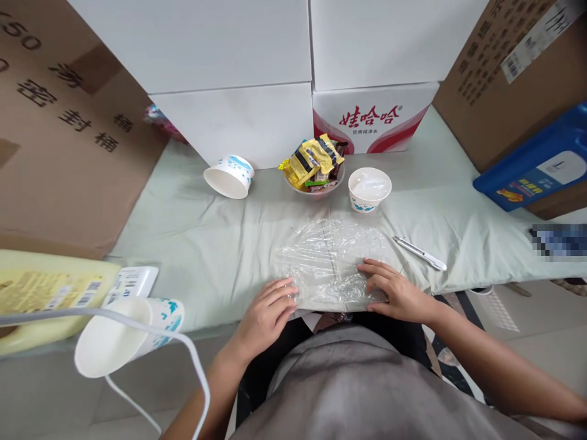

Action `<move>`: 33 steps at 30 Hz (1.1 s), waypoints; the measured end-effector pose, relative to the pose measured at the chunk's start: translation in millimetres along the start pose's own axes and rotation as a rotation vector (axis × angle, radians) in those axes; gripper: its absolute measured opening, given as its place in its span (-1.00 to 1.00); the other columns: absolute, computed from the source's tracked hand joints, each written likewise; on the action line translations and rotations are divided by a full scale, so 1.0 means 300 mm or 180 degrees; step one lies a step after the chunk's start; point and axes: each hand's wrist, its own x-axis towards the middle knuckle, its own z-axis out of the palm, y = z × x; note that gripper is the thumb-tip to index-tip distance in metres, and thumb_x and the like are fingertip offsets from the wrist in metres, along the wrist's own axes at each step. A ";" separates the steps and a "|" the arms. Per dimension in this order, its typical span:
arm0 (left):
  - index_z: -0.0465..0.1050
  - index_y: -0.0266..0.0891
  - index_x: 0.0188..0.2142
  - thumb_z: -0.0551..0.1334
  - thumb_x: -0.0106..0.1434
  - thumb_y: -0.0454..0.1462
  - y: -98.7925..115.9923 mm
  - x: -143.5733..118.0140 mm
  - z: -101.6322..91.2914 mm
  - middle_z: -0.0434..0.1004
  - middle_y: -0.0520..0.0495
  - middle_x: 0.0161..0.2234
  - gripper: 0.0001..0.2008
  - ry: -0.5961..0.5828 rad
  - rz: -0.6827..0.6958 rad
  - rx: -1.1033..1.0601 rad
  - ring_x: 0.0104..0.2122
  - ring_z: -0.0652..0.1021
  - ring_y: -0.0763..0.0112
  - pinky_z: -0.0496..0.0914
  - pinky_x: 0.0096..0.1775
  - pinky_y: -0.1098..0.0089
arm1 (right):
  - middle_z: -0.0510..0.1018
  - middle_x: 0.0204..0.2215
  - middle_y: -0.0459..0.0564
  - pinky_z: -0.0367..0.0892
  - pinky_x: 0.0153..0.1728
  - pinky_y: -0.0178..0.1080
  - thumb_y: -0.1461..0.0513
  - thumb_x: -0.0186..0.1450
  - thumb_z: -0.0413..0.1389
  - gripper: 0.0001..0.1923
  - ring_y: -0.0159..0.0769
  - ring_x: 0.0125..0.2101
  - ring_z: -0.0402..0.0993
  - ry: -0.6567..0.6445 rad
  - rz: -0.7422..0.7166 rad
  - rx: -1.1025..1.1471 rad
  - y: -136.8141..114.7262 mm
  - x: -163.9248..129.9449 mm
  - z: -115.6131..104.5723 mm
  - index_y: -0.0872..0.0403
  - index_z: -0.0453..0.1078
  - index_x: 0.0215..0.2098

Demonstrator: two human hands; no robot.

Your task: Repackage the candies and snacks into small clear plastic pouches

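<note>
A crinkled sheet of clear plastic wrap (326,253) lies flat on the pale green cloth at the table's near edge. My left hand (268,311) rests with its fingertips on the sheet's near left corner. My right hand (395,289) presses flat on the sheet's near right part, fingers spread. Neither hand lifts anything. Behind the sheet stands a white paper bowl (369,189) covered with clear film, next to a bowl heaped with snack packets (315,164).
A utility knife (419,253) lies right of the sheet. Another paper bowl (230,176) lies tipped on its side at the back; a third (123,333) hangs at the near left by a yellow jug (43,296). Cardboard and white boxes wall the table; a blue jug (539,162) leans at the right.
</note>
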 end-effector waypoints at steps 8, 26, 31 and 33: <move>0.41 -0.16 -0.24 0.10 0.36 -0.24 0.029 -0.011 -0.021 0.61 -0.04 -0.27 -0.87 0.0067 -0.1056 -0.0618 -0.21 0.61 0.34 0.49 -0.16 0.34 | 0.53 -0.20 0.14 0.39 -0.07 0.07 -0.11 0.22 0.18 -0.38 -0.02 -0.12 0.46 0.0688 0.0443 0.0075 -0.023 -0.021 0.032 0.04 0.25 0.11; 0.38 -0.11 -0.21 0.09 0.28 -0.20 -0.014 0.175 -0.006 0.62 0.00 -0.33 -0.85 0.0158 -0.2037 0.0343 -0.38 0.57 0.30 0.31 -0.37 0.38 | 0.50 -0.20 0.00 0.43 -0.43 -0.28 0.25 0.33 0.01 -0.55 -0.37 -0.40 0.47 0.1287 0.0968 0.1284 -0.004 -0.010 0.088 -0.05 0.20 0.18; 0.37 -0.13 -0.28 0.16 0.22 -0.19 -0.027 0.195 -0.009 0.58 0.03 -0.40 -0.89 0.0318 -0.2215 0.0032 -0.42 0.55 0.34 0.31 -0.36 0.39 | 0.36 0.07 0.11 0.50 -0.18 -0.12 0.20 0.33 0.10 -0.35 -0.34 -0.27 0.52 0.1456 0.0878 0.1886 0.020 -0.013 0.097 -0.14 -0.05 0.31; 0.33 -0.14 -0.33 0.16 0.22 -0.17 -0.026 0.203 -0.009 0.55 0.05 -0.46 -0.89 0.0356 -0.2267 -0.0310 -0.44 0.54 0.36 0.33 -0.36 0.39 | 0.27 0.16 0.15 0.48 -0.09 -0.04 0.15 0.33 0.12 -0.32 -0.29 -0.19 0.53 0.1518 0.0842 0.2080 0.016 -0.006 0.091 -0.16 -0.08 0.33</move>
